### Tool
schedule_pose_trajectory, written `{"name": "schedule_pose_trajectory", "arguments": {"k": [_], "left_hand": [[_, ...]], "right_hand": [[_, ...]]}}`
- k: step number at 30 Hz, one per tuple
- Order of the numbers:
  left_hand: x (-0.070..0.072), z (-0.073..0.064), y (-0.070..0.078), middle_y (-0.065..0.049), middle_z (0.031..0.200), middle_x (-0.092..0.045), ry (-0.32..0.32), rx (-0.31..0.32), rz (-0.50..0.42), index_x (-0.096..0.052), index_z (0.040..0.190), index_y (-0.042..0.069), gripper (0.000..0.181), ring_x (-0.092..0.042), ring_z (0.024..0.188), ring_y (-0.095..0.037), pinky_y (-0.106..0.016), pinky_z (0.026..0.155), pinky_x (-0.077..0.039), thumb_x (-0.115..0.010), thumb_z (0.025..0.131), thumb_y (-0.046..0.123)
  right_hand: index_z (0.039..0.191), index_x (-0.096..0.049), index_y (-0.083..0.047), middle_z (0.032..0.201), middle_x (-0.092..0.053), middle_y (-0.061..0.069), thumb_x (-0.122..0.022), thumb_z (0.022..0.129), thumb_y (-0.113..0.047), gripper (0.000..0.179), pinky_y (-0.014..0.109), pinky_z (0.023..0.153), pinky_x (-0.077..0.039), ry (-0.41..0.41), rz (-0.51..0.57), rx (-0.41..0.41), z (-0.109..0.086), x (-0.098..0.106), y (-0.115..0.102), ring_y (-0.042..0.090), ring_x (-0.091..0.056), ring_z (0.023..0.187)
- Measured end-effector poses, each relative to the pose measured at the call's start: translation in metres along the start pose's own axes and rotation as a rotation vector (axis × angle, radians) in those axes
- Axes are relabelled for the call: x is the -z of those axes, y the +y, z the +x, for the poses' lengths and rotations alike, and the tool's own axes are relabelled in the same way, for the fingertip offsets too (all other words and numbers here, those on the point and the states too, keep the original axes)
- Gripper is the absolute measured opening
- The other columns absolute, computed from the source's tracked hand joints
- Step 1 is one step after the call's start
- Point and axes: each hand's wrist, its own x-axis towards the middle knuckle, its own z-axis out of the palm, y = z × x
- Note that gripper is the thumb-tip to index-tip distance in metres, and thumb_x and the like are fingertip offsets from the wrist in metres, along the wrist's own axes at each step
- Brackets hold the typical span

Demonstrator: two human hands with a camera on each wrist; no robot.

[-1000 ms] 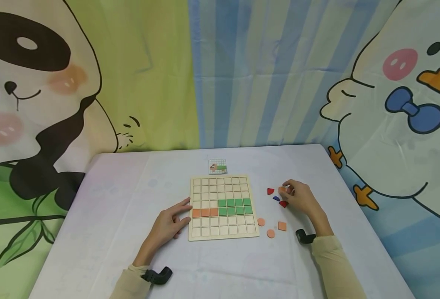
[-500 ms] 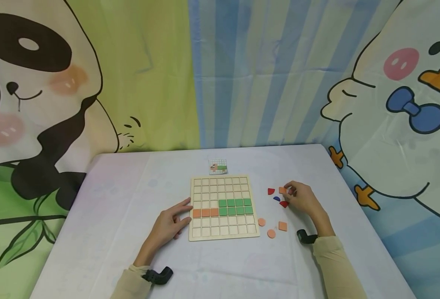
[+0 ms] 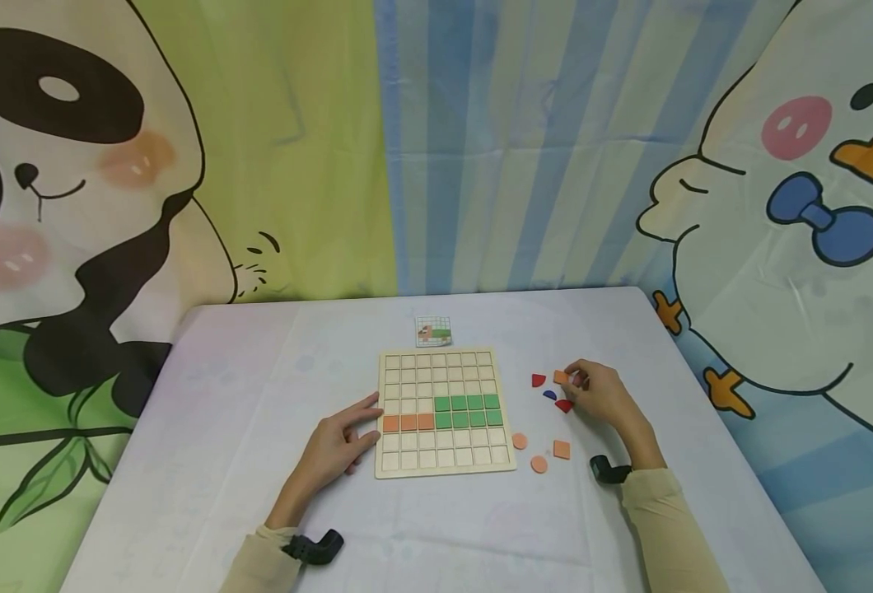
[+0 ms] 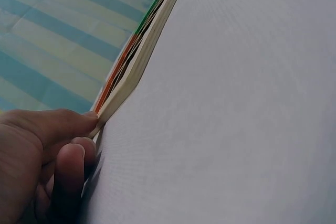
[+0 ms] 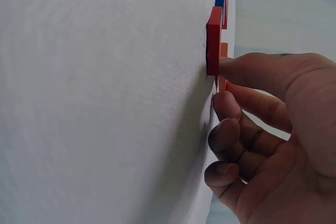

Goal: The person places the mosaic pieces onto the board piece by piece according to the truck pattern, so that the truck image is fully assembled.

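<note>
A square wooden grid board [image 3: 444,473] lies on the table, with a row of orange tiles [image 3: 408,422] and two rows of green tiles [image 3: 469,411] set in it. My left hand [image 3: 335,442] rests its thumb and index finger against the board's left edge, the fingers extended and relaxed. Right of the board, my right hand [image 3: 597,390] pinches an orange square tile [image 3: 559,376] between thumb and fingers at table level. Beside it lie a red quarter-round piece [image 3: 538,380], another red piece [image 3: 565,406] and a blue half-round piece [image 3: 550,395].
Two orange discs [image 3: 539,464] and a second orange square [image 3: 562,450] lie near the board's lower right corner. A small picture card [image 3: 433,330] sits behind the board on the white-covered table [image 3: 436,535]. A printed curtain [image 3: 481,165] hangs behind.
Both hands stay in nearly the same places, the right on the orange square tile and the left at the board. The whole view shifts only slightly.
</note>
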Motion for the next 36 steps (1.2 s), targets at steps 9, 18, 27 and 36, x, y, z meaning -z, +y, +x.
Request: {"name": "schedule_pose_trajectory", "arguments": {"k": [9,18,27,36], "left_hand": [[0.0,0.0,-0.001,0.012,0.164,-0.051,-0.007,0.001,-0.003,-0.07,0.14,0.021,0.043,-0.054,0.042,-0.017,-0.031,0.042,-0.05,-0.078,0.097,0.018],[0.001,0.0,0.001,0.012,0.164,-0.051,-0.007,-0.006,-0.006,-0.07,0.14,0.02,0.043,-0.054,0.043,-0.017,-0.031,0.042,-0.05,-0.078,0.098,0.018],[0.0,0.0,0.0,0.011,0.163,-0.051,-0.004,-0.014,0.005,-0.07,0.14,0.02,0.043,-0.054,0.042,-0.017,-0.031,0.042,-0.05,-0.078,0.098,0.017],[0.0,0.0,0.001,0.011,0.163,-0.052,0.005,-0.011,0.016,-0.071,0.139,0.02,0.042,-0.054,0.042,-0.017,-0.031,0.042,-0.05,-0.078,0.098,0.018]], "right_hand": [[0.126,-0.068,-0.003,0.092,-0.064,0.009,-0.077,0.097,-0.021,0.035,0.027,0.067,-0.051,0.008,-0.002,0.02,-0.004,-0.003,-0.012,0.022,-0.057,0.083],[0.119,-0.071,-0.003,0.088,-0.064,0.004,-0.076,0.098,-0.015,0.025,0.026,0.063,-0.047,0.015,-0.013,0.16,-0.012,-0.009,-0.037,0.017,-0.055,0.076],[0.116,-0.072,-0.003,0.087,-0.061,0.002,-0.073,0.098,-0.01,0.019,0.024,0.063,-0.046,-0.004,0.003,0.272,-0.023,-0.021,-0.068,0.014,-0.053,0.076],[0.118,-0.072,-0.003,0.088,-0.063,0.0,-0.074,0.098,-0.012,0.022,0.023,0.063,-0.045,-0.06,0.014,0.367,-0.027,-0.039,-0.097,0.011,-0.052,0.073]]}}
